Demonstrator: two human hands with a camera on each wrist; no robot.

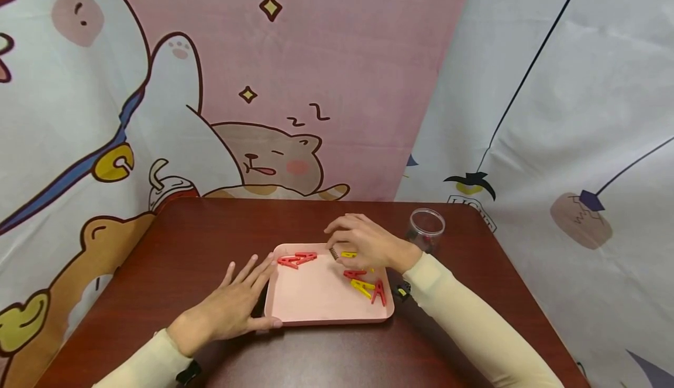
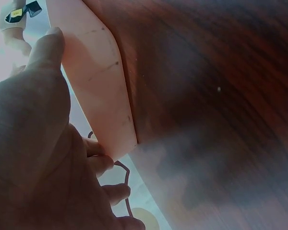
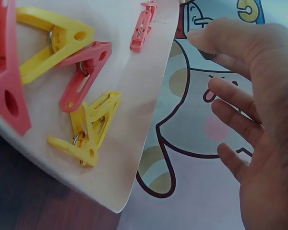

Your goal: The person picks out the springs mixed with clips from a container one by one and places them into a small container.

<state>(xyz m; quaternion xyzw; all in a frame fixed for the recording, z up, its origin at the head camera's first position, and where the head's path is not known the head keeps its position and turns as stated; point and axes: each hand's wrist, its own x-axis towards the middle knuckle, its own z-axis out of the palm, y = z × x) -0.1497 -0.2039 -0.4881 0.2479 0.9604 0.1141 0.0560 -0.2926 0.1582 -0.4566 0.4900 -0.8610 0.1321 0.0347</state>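
Observation:
My left hand (image 1: 234,297) spreads its fingers along the left side of a pink tray (image 1: 310,300), thumb at the near rim. In the left wrist view the thumb rests on the tray's rim. Over the tray's far right part, my right hand (image 1: 360,241) pinches a small dark ribbed piece (image 1: 333,253) between thumb and index finger; its kind is unclear. Under and near that hand lie red and yellow clothespins, among them a yellow clothespin (image 3: 62,40) and a red clothespin (image 3: 86,74). More red clothespins (image 1: 297,259) lie at the tray's far left.
A clear round jar (image 1: 425,224) with dark and red contents stands behind the right wrist, right of the tray. The brown table (image 1: 221,230) reaches back to a cartoon-printed cloth (image 1: 337,83).

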